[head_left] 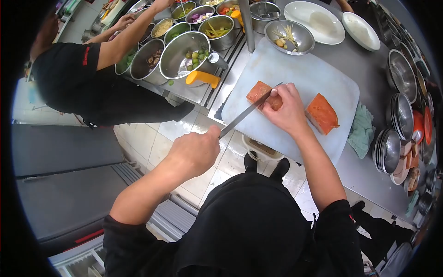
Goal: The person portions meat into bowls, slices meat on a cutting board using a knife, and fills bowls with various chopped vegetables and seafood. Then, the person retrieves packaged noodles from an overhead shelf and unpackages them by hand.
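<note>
My left hand (194, 152) is closed round the handle of a long knife (244, 114). The blade slants up to the right and lies across an orange-pink piece of fish or meat (256, 92) on the white cutting board (286, 67). My right hand (287, 111) holds that piece with bent fingers, its fingertips close beside the blade. Whether the blade has cut through cannot be made out. A second orange piece (322, 114) lies on the board to the right of my right hand. The handle is hidden inside my left fist.
Steel bowls of vegetables, one with limes (168, 57), stand at upper left near a co-worker's arm (124, 44). A steel bowl (277, 30) sits at the board's far edge, white plates (300, 14) beyond. A green cloth (362, 129) and stacked bowls (387, 150) are right.
</note>
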A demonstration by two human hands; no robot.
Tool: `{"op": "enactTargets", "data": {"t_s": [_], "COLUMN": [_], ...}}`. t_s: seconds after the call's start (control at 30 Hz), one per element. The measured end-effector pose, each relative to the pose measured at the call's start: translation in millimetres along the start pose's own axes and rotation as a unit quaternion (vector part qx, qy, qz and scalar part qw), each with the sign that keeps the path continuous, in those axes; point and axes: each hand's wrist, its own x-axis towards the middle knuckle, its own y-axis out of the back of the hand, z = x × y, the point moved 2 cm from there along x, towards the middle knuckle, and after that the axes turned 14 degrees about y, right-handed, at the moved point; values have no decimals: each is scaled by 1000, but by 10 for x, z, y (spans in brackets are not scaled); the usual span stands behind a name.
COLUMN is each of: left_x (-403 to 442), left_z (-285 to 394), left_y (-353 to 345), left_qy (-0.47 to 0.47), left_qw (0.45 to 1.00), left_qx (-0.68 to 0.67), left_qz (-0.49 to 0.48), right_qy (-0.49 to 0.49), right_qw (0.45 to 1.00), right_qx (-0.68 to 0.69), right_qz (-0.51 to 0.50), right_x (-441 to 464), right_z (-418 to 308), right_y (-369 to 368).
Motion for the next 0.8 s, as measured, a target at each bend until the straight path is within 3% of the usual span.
{"op": "enactTargets", "data": {"t_s": [0.07, 0.17, 0.27, 0.3, 0.43, 0.53, 0.63, 0.8], "left_x": [79, -34, 160, 322, 97, -209, -78, -30], "left_z": [38, 50, 85, 140, 86, -90, -183, -124], "left_y": [-103, -108, -428, -560, -339, 30, 111, 103], "left_qy": [-5, 41, 12, 44, 29, 27, 29, 16], "left_qw": [1000, 997, 999, 998, 999, 999, 998, 1000], "left_qx": [-7, 20, -19, -16, -35, -34, -39, -16], "left_qz": [14, -62, -41, -32, -21, 3, 45, 12], "right_qy": [7, -4, -13, -6, 27, -9, 79, 20], "right_qw": [1000, 1000, 999, 1000, 999, 999, 996, 1000], "right_qx": [3, 14, 30, 30, 14, 28, 13, 3], "right_qz": [7, 7, -3, -1, 14, 15, 40, -4], "right_x": [5, 11, -8, -3, 4, 9, 142, 171], "right_z": [-3, 3, -22, 4, 45, 0, -70, -16], "right_y": [-18, -7, -5, -20, -38, 17, 30, -116]}}
